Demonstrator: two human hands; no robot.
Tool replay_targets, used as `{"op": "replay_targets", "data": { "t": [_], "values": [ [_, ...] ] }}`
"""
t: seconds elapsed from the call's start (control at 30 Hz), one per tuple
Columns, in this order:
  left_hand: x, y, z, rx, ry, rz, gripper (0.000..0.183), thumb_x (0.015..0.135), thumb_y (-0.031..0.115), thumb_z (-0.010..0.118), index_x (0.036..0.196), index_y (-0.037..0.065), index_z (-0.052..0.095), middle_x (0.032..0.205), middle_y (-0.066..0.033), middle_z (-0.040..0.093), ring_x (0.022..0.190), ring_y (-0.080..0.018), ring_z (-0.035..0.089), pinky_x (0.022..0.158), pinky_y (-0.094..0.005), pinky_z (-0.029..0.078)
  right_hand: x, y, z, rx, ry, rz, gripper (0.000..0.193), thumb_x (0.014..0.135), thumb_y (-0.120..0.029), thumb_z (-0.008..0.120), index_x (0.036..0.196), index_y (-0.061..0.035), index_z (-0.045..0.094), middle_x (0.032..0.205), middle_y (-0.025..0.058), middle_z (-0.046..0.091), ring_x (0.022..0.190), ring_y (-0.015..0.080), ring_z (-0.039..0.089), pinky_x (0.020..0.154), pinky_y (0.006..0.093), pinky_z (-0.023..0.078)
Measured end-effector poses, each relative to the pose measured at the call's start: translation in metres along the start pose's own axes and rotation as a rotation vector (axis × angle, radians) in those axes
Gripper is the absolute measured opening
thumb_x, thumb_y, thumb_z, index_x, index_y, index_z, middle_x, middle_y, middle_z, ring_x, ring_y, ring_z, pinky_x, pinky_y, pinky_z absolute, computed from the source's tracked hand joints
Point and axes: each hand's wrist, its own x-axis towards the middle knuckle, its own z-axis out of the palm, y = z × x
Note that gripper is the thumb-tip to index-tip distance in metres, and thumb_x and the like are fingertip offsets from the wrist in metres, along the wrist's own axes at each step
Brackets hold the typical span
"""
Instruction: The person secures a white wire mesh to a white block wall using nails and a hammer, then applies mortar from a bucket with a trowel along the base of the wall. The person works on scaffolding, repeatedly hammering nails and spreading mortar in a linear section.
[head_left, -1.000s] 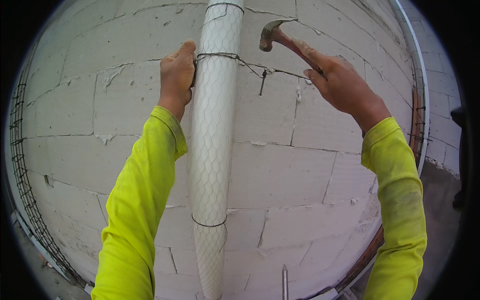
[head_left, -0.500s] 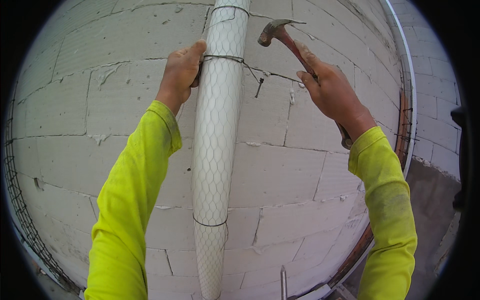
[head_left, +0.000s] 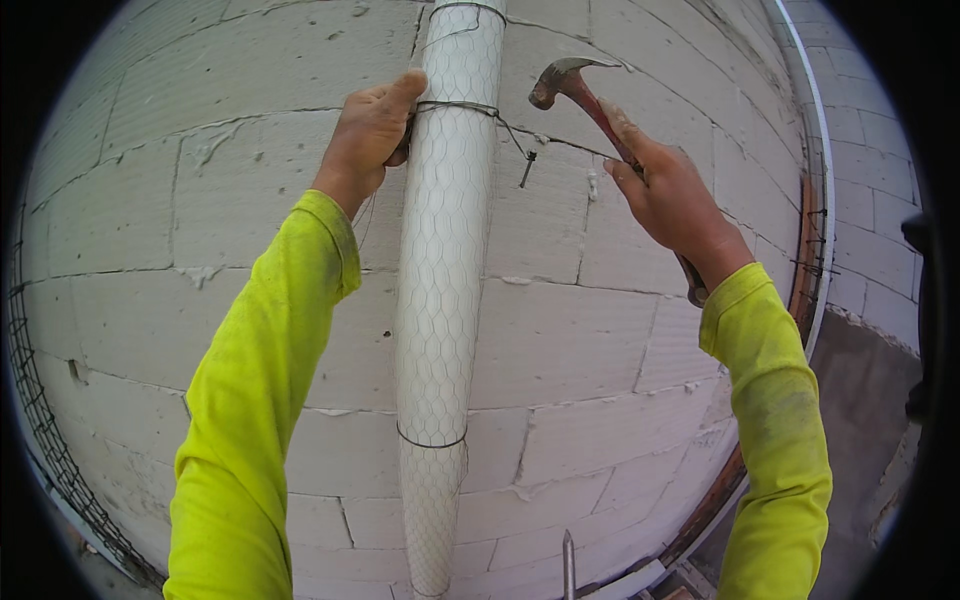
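A white pipe (head_left: 445, 230) wrapped in hexagonal wire mesh runs upright along the block wall, bound with dark tie wire (head_left: 458, 105). At its upper left edge is my left hand (head_left: 365, 135), fingers curled in and thumb pointing up beside the pipe. What those fingers hold is hidden; thin wire strands hang below them. My right hand (head_left: 675, 195) grips a claw hammer (head_left: 598, 108) by its handle, the head raised right of the pipe. Below the hammer head a nail (head_left: 528, 168) sticks out of the wall, with the tie wire running to it.
Pale blocks with rough mortar joints form the wall (head_left: 570, 350). Black wire lattice (head_left: 40, 400) lines the far left. A light vertical edge strip (head_left: 815, 120) bounds the wall at right, beside rusty metal (head_left: 808, 250). A pointed metal rod (head_left: 568, 565) rises at the bottom.
The hammer has come slightly down, closer to the nail's height. The view has shifted a little, so pipe and nail appear further right. My left hand stays at the pipe.
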Motion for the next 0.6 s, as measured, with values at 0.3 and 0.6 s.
{"op": "replay_targets", "data": {
  "t": [0.3,0.6],
  "values": [
    [0.0,-0.001,-0.013,0.09,-0.206,0.094,0.049,0.09,0.058,0.068,0.08,0.01,0.063,0.059,0.0075,0.044,0.047,-0.0024,0.035,0.041,-0.0204,0.029,-0.007,-0.003,-0.003,-0.151,-0.237,0.038,0.053,0.099,-0.015,0.057,0.149,-0.0081,0.042,0.111,0.0221,0.068,0.092,0.0368,0.066,0.087,0.0441,0.053],
    [0.004,0.006,-0.073,0.523,-0.374,0.284,0.041,0.1,0.045,0.057,0.075,0.014,0.062,0.059,0.0068,0.046,0.051,-0.0044,0.037,0.047,-0.0221,0.033,-0.166,-0.079,-0.006,0.518,-0.021,0.398,0.06,0.094,-0.006,0.06,0.149,0.005,0.038,0.1,0.0174,0.071,0.062,0.0124,0.062,0.059,0.0251,0.051]
  ]
}}
